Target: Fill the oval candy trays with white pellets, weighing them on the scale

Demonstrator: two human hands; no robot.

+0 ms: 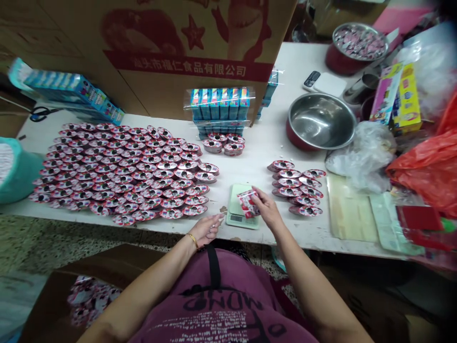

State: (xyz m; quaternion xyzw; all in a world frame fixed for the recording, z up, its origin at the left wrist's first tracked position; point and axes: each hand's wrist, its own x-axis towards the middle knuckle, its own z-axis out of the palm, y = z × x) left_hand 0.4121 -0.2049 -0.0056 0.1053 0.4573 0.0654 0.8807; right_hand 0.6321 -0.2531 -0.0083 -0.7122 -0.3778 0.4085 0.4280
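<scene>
My right hand (265, 208) grips a small red-and-white printed packet (247, 203) by its right end. The packet is above the pale green kitchen scale (235, 220), covering part of it; whether they touch I cannot tell. My left hand (207, 229) is at the table's front edge, left of the scale, with its fingers pinched together. What those fingertips hold, if anything, is too small to name. Rows of similar packets (143, 174), standing with dark openings facing up, fill the left of the table. A smaller group of packets (300, 190) stands right of the scale.
Behind are a large printed carton (160, 90) and blue boxes (220, 107) in clear wrap. A steel bowl (321, 121) and a bowl of small wrapped pieces (359, 45) stand at right, beside plastic bags (367, 147). An open carton (53, 290) holds packets below the table.
</scene>
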